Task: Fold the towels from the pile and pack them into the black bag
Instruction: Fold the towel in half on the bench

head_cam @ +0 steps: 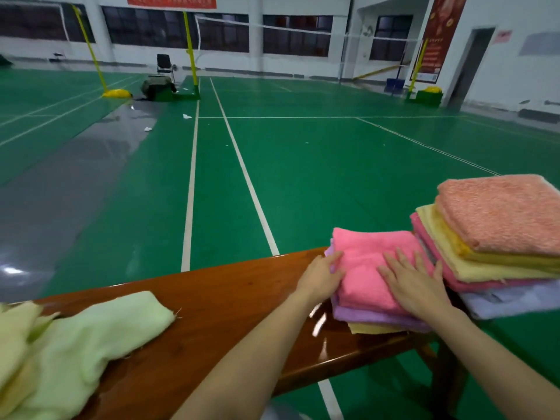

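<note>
Resting on top of a small folded stack, the pink towel (368, 265) lies near the right end of the wooden bench (218, 301), with a purple towel (375, 316) and a yellow one (368, 328) under it. Her right hand (415, 283) lies flat on the pink towel, fingers straight and spread, gripping nothing. Her left hand (321, 275) is at the stack's left edge, fingers curled round the edge of the pink towel. Just to the right, touching the small stack, stands a taller pile (497, 237) of folded towels: salmon on top, then yellow, pink and pale blue at the bottom. At the bench's left end lies a loose heap of unfolded pale green and cream towels (75, 350). Beyond the bench stretches a green court floor (303, 165) with white lines, yellow net posts (189, 47) and a chair (165, 66) far back by the wall. I can't see the black bag from here
</note>
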`<state>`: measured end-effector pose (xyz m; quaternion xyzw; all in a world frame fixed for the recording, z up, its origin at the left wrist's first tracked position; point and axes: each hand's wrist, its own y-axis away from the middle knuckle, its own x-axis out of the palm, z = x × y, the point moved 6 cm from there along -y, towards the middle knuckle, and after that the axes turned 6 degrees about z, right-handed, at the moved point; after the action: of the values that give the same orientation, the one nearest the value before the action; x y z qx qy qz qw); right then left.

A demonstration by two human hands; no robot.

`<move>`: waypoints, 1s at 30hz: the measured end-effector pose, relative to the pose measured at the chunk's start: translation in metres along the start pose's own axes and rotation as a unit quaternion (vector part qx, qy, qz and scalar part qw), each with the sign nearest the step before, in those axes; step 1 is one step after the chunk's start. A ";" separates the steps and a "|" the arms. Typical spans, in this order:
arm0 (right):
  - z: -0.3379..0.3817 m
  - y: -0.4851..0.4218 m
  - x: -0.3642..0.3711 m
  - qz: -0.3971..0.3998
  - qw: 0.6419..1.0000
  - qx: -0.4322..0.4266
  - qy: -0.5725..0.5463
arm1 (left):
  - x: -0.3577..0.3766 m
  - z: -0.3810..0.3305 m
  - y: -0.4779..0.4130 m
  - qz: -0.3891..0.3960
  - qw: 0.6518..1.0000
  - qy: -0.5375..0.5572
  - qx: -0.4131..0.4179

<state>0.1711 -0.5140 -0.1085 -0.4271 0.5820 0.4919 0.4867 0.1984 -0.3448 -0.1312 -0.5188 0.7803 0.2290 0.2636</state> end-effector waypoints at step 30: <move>0.303 0.144 0.083 0.124 0.822 -0.258 -0.492 | -0.135 0.169 0.285 -0.057 0.851 -0.470 -0.227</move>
<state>0.0611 -0.1940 -0.1809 -0.1620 0.1648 0.8253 0.5152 0.0064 -0.0429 -0.1475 -0.4382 0.4583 0.6010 0.4865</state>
